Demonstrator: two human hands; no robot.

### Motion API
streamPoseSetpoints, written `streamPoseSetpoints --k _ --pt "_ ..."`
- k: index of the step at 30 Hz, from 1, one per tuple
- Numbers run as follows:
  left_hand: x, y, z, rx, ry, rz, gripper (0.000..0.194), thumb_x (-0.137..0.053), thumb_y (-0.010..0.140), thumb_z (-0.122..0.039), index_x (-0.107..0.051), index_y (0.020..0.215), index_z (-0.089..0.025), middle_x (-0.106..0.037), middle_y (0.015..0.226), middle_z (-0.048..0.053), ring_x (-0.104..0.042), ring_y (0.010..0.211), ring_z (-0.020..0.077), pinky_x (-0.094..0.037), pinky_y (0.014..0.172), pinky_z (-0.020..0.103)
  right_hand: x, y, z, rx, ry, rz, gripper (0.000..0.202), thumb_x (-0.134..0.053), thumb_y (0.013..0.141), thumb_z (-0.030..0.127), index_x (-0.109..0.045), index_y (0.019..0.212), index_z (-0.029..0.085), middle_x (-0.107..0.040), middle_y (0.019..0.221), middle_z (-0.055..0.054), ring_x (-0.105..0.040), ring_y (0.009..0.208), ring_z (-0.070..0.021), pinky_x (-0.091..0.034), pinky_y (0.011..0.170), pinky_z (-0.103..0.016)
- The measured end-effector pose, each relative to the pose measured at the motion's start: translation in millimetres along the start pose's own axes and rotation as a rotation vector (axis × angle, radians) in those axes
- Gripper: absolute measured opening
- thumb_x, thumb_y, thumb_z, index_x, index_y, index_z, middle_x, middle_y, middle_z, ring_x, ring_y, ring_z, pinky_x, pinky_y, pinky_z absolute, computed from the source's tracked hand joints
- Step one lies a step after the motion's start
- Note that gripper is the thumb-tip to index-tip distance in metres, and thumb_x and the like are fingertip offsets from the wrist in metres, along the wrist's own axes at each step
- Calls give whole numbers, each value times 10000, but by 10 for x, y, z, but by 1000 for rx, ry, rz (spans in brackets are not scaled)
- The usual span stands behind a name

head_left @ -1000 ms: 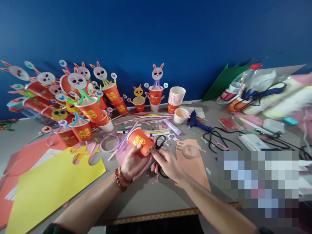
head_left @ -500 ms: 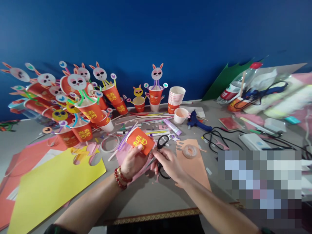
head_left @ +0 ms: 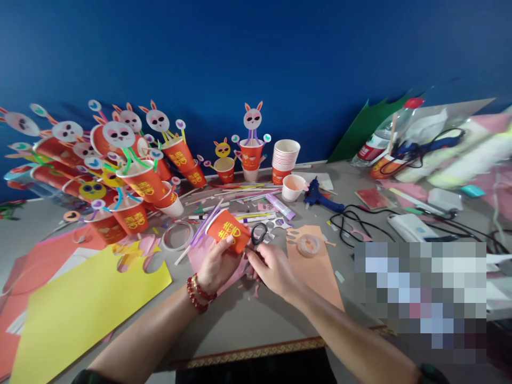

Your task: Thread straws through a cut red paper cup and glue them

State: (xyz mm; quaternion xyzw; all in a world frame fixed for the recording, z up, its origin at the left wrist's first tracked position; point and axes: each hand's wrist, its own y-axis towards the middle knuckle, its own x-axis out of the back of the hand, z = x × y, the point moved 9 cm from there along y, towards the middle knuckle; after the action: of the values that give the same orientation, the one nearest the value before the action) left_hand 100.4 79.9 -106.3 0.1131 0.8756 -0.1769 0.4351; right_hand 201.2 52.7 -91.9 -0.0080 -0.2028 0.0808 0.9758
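Observation:
In my left hand (head_left: 218, 264) is a red paper cup (head_left: 227, 228) with gold lettering, tilted on its side with the rim toward the upper left. My right hand (head_left: 270, 266) is closed on a pair of scissors with black handles (head_left: 259, 232), close against the cup's base. One handle loop stands up above my fingers; the blades are mostly hidden behind the hands. Pink paper (head_left: 196, 256) lies under the cup. To the right, an orange paper sheet (head_left: 320, 282) with cut edges carries a roll of clear tape (head_left: 308, 246).
Cups with rabbit faces (head_left: 144, 186) crowd the left. At the back are stacked cups (head_left: 286, 154) and a small white cup (head_left: 293, 188). A blue glue gun (head_left: 322, 198) with black cable lies to the right. Yellow paper (head_left: 92, 304) covers the left front.
My right hand has turned on the scissors, and their lower handle loop is now out of sight behind it. The cup stays in my left hand. The whole view has shifted slightly.

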Motion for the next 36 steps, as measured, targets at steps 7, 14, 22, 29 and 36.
streamPoseSetpoints --k 7,14,22,29,36 --pt "127 12 82 84 -98 -86 194 -693 825 -181 -706 998 -95 -768 998 88 -704 924 191 -533 915 304 108 -26 218 191 -511 -144 296 -515 900 184 -506 605 198 -681 589 -55 -626 542 -168 -253 499 -274" --pt "68 -2 84 153 -152 -60 175 -633 893 -235 -698 990 -105 -769 981 101 -720 902 201 -561 863 301 66 10 31 25 -87 32 353 -447 996 353 -505 676 214 -662 543 1 -597 447 -130 -312 456 -222" --pt "123 -13 94 164 -216 -122 163 -564 926 -204 -700 947 -117 -774 916 94 -727 835 177 -569 843 281 171 -5 214 143 -302 -96 373 -510 945 274 -460 580 211 -600 502 -11 -555 456 -137 -262 468 -251" --pt "70 -16 81 146 -204 -67 173 -555 914 -198 -704 952 -118 -775 938 98 -726 863 188 -571 849 289 -93 8 -87 -110 311 152 337 -520 935 444 -498 682 222 -622 501 14 -583 400 -141 -424 407 -221" --pt "-7 -35 38 108 -193 17 205 -615 880 -217 -696 1044 -124 -763 1053 106 -711 982 217 -550 914 329 -247 -26 -124 -269 678 205 407 -638 812 575 -565 741 181 -652 465 14 -538 325 -104 -419 346 -187"
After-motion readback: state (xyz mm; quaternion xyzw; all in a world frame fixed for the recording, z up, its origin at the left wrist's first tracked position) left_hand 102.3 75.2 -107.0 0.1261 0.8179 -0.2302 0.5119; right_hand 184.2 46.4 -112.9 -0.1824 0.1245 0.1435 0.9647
